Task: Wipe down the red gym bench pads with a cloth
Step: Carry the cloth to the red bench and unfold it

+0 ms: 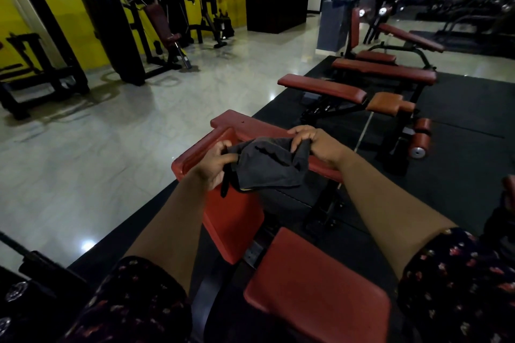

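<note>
Closest to us sits the red seat pad (317, 289), flat and bare, its near edge just below our floral sleeves (457, 273). Past its far edge rises the angled red arm pad (234, 220) of what looks like a preacher-curl bench, and right over that pad's top edge we have the dark grey cloth (267, 167) bunched between both hands, apparently held just above the vinyl; we can't tell whether it touches.

Our left hand (216, 166) is clenched on the cloth's left end, thumb and fingers pinching a fold. Our right hand (315, 145) grips the right end, fingertips curled over the hem near the pad's upper right corner. A loose strip hangs from the left bunch.

We judge the cloth light, soft and floppy; it will crumple unless spread, so we'd take it by a folded wad under a flat palm for pressure. The pads look firm, smooth and a touch slick, so the cloth should glide; the raised lip at the arm pad's left edge will want a fingertip pushed into the crease.

Farther off, along the black rubber mat (459, 108), more red benches (323, 88) wait, well apart from us. Beyond them stand a yellow wall (83, 22) and black machines (119, 36).
</note>
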`<state>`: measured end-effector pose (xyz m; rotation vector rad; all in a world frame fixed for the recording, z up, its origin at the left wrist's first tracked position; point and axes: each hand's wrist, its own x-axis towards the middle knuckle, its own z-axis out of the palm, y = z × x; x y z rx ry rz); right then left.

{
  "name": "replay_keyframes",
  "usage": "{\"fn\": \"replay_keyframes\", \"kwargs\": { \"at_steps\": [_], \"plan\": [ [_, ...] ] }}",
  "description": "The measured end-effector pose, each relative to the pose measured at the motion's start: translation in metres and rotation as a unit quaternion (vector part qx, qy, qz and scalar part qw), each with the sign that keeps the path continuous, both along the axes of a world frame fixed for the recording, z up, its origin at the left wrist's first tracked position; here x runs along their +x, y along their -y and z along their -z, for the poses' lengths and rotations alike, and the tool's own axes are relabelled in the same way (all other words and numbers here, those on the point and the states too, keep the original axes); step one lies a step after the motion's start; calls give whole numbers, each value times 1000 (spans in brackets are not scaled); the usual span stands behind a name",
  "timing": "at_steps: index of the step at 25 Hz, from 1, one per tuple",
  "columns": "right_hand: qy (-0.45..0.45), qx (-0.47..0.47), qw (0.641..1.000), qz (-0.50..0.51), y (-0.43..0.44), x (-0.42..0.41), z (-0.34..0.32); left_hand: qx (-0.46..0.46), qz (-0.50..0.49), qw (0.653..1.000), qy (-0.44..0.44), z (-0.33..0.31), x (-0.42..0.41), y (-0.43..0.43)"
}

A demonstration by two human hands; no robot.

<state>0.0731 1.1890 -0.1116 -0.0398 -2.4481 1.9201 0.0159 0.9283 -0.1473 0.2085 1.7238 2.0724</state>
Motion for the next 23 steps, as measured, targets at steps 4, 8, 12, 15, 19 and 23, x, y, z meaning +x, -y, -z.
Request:
{"fn": "replay_keyframes", "kwargs": {
  "at_steps": [4,8,12,15,19,23],
  "plan": [
    [48,-253,957,131,1,8,29,61,-68,994,-52,-15,-1,-14],
    [168,-342,920,87,29,14,59,97,-77,990,-67,-27,6,-35],
    [129,-443,887,8,54,13,55,102,1,994,-44,-29,10,-30],
    [57,-508,858,46,54,7,40,59,30,997,-49,-24,8,-11],
    [11,-446,888,113,64,-3,24,-74,67,994,-50,-20,6,0],
    [-61,-343,935,66,84,-3,14,-58,81,987,-128,-28,12,-28]
  ]
}}
